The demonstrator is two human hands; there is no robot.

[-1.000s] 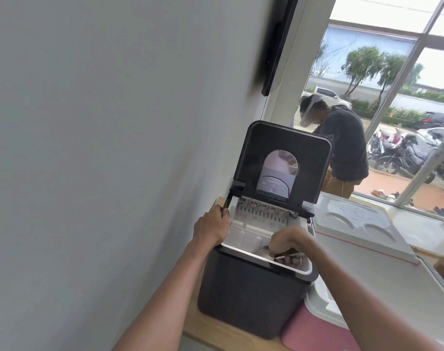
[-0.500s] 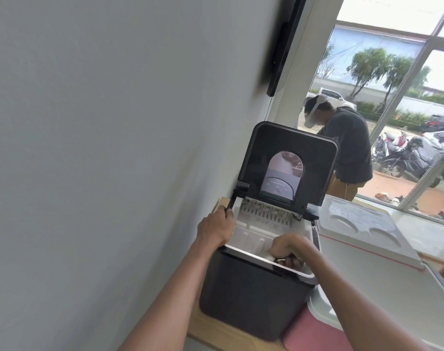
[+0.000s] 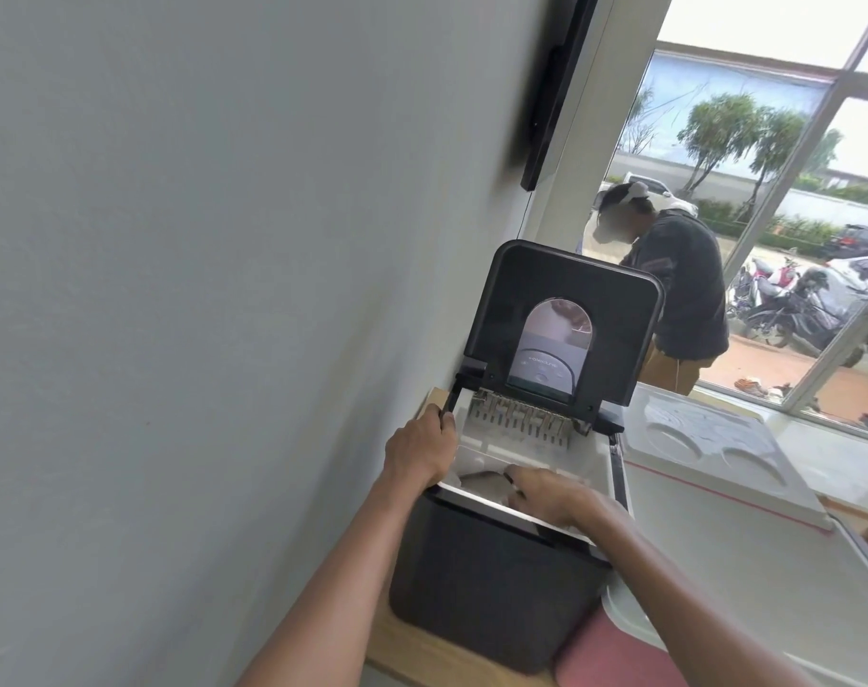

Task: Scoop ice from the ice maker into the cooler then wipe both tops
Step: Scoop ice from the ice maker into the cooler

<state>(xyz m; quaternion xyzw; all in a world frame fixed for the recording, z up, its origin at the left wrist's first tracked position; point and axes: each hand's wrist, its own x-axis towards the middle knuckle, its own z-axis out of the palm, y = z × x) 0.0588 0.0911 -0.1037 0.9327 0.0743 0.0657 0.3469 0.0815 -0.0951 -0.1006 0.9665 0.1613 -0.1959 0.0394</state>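
— Why was the rim of the ice maker [image 3: 496, 587] gripped by the curled fingers of the left hand [image 3: 422, 451]?
— Likely for steadiness, while the scoop [image 3: 484, 483] was held inside it by the right hand [image 3: 551, 495]; the cooler [image 3: 615, 657] was set alongside.

Pale wooden countertop [image 3: 417, 654] runs along the grey wall [image 3: 174, 339]. On it, left, sits the black boxy plastic ice maker [image 3: 491, 587]. The pink-and-white plastic cooler [image 3: 615, 657] is touching on the right, possibly sharing the counter.

Bright daylight from window [image 3: 749, 200] (right side); wide-angle tilt, soft blur.
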